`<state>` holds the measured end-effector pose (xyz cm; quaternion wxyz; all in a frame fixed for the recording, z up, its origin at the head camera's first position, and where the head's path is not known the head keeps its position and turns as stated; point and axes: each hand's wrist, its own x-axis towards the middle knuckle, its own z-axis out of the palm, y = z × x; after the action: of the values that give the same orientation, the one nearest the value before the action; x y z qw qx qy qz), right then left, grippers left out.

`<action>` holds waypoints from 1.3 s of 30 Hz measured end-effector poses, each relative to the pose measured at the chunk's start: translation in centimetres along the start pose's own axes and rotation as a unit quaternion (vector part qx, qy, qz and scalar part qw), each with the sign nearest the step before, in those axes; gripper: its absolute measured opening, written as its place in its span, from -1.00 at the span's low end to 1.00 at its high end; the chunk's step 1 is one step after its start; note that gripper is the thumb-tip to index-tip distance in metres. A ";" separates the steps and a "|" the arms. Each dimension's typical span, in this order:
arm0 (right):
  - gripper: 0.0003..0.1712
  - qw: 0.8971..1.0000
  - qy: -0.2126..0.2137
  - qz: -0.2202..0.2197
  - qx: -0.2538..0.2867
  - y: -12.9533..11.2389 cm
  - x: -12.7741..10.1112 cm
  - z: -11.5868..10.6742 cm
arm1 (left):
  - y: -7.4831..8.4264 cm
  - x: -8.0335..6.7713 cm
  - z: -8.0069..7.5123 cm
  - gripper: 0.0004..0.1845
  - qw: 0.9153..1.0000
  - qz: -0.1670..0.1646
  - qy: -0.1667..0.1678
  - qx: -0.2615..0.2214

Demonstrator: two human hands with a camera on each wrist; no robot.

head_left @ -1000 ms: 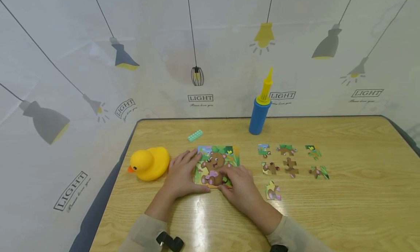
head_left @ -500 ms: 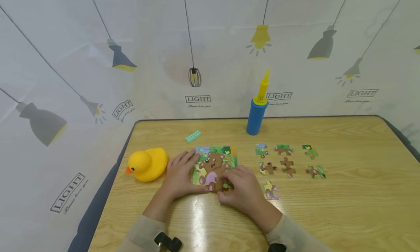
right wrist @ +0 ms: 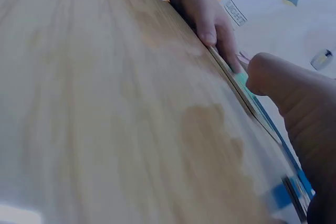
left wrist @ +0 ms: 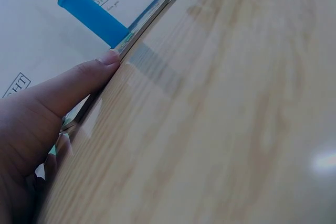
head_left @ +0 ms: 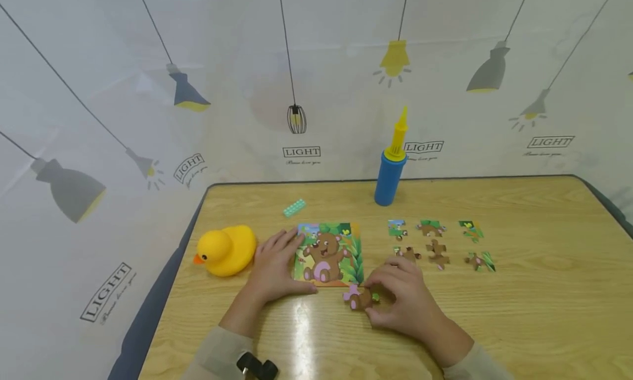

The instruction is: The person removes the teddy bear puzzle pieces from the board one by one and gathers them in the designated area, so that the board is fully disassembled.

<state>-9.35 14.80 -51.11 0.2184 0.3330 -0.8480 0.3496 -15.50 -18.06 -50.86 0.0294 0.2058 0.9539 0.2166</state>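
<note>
In the head view my left hand rests along the left side of a square bear puzzle board, its fingers spread and thumb at the near edge. The left wrist view shows that thumb against the board's edge. My right hand pinches a brown, pink and green puzzle piece between thumb and fingers, just off the board's near right corner. Several loose puzzle pieces lie right of the board, some partly hidden by this hand. The right wrist view shows part of a finger; the held piece cannot be made out there.
A yellow rubber duck sits left of my left hand. Behind the board lies a mint-green studded toy brick. A blue and yellow hand pump stands upright near the table's back edge. A lamp-printed sheet hangs behind the wooden table.
My right hand has drawn the puzzle piece off the board, towards the right and the near side, leaving the whole bear picture in view. My left hand stays in place.
</note>
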 end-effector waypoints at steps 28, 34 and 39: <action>-0.33 0.994 -0.007 0.100 -0.041 6.6 -8.1 -11.1 | 0.4 -0.1 -0.4 0.39 1.000 -0.005 -0.009 0.000; -0.35 0.992 -0.010 0.118 -0.054 6.7 -8.3 -11.1 | 0.4 -0.1 -0.4 0.39 1.000 -0.009 -0.011 -0.001; -0.37 0.987 -0.017 0.149 -0.057 6.6 -8.4 -11.1 | 0.1 0.0 -0.1 0.39 1.000 -0.006 -0.007 0.001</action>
<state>-6.81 29.93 -51.78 0.1676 0.1959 -0.9104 0.3237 -15.44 -18.03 -50.67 0.0369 0.2015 0.9550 0.2143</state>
